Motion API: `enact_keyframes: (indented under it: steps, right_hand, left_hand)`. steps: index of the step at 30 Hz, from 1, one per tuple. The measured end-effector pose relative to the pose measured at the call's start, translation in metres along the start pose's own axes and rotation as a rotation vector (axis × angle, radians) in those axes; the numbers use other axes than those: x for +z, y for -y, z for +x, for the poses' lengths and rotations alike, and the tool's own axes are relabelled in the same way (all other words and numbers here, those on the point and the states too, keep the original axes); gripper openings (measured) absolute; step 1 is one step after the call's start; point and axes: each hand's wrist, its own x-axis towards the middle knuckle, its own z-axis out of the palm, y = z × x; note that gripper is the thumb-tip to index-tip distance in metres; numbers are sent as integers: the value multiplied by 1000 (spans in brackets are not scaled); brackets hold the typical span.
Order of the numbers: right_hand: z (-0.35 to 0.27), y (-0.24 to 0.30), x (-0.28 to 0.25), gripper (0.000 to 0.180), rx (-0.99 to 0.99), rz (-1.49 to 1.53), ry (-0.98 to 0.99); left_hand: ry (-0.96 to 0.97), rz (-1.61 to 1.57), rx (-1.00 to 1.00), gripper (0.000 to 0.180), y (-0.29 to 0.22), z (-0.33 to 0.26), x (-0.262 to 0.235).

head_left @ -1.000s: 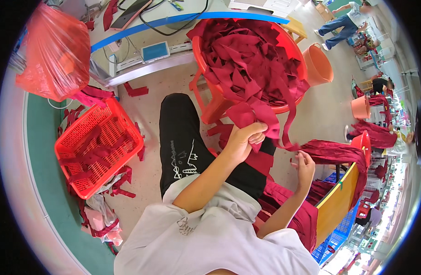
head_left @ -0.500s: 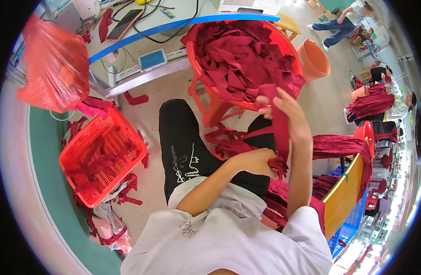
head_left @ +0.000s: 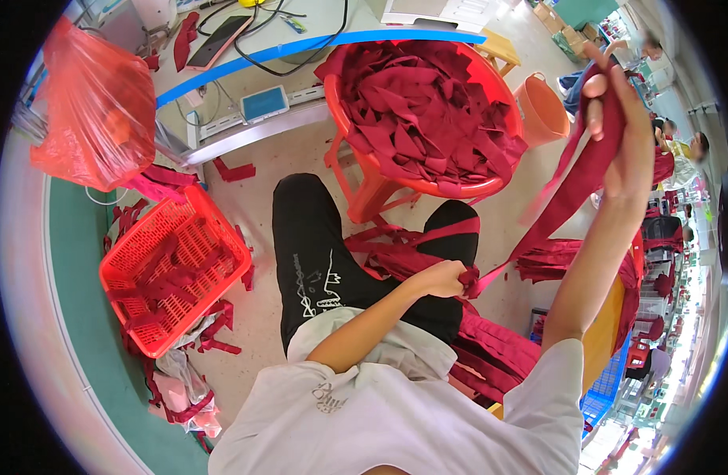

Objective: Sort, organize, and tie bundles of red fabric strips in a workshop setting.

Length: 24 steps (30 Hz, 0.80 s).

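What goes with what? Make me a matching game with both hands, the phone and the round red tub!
1. Left hand
2. Right hand
3. Phone
4. Round red tub

A. heaped with cloth pieces
B. raised high, holding a dark red strip
C. lying on the desk
D. held low, closed on bunched fabric

Pairs: 1-D, 2-B, 3-C, 4-A

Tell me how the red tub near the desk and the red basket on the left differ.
Shape: the tub is round, while the basket is rectangular with rounded corners.
Walls: the tub's are smooth and solid; the basket's are full of slots.
Fill: the tub is heaped with cloth pieces, while the basket has only some loose strips, its bottom showing between them.
Both are red and hold dark red cloth.
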Motion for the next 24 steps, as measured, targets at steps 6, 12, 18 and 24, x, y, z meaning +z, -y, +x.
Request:
enact_keyframes:
  steps: [6, 12, 18, 24]
  right_hand:
    - [9, 35, 5, 41, -30, -153, -236]
    - [-31, 14, 16, 44, 219, -495, -115]
    - [-44, -35, 17, 37, 343, -317, 204]
    - [-44, -52, 23, 34, 220, -251, 112]
  left_hand:
    - [-4, -102, 142, 30, 27, 4, 2]
    - [-593, -210, 273, 33, -63, -33, -59]
    - [-932, -119, 394, 19, -102, -72, -73]
    - [-984, -146, 534, 9, -114, -80, -73]
